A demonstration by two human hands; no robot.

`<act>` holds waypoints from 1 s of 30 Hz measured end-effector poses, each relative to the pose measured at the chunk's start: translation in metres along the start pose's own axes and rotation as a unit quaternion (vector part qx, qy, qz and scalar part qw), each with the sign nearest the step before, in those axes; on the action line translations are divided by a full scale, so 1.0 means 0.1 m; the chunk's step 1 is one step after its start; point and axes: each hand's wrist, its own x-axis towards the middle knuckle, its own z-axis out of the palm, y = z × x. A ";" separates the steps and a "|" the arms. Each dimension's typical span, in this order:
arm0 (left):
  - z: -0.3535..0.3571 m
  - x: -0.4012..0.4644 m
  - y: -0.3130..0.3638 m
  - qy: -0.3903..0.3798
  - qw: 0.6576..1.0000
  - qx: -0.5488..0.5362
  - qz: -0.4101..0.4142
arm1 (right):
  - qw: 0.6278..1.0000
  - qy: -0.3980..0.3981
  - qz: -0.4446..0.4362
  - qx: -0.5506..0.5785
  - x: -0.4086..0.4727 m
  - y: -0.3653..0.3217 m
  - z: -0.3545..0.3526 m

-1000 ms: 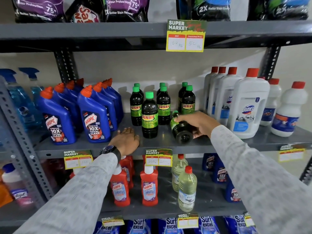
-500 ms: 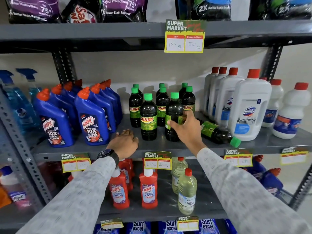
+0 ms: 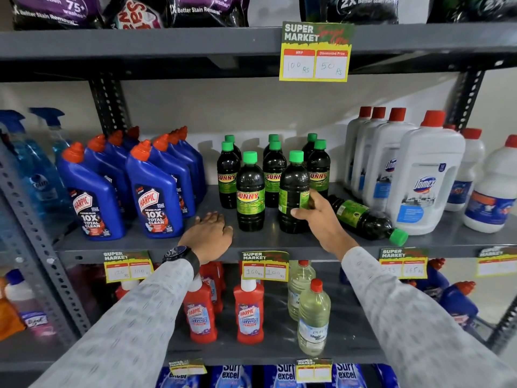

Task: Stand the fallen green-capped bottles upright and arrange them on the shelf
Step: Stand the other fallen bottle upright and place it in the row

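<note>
Eight dark green-capped bottles (image 3: 250, 191) upright, one fallen bottle (image 3: 366, 218) on shelf (image 3: 279, 242)

The grey metal shelf (image 3: 279, 242) is carrying a cluster of upright green-capped bottles (image 3: 250, 191) at its middle. Just to the right of that cluster, one fallen green-capped bottle (image 3: 363, 217) is lying on its side, its cap pointing toward the shelf's front edge. Blue Harpic bottles (image 3: 156, 197) are standing in rows to the left of the cluster, with blue spray bottles (image 3: 36, 175) beyond them. White red-capped bottles (image 3: 425, 175) are standing to the right of the cluster, behind the fallen one.
</note>
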 end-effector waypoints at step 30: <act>0.00 -0.01 -0.01 -0.006 1.000 -0.010 -0.002 | 0.993 0.071 -0.039 -0.086 -0.02 0.07 0.05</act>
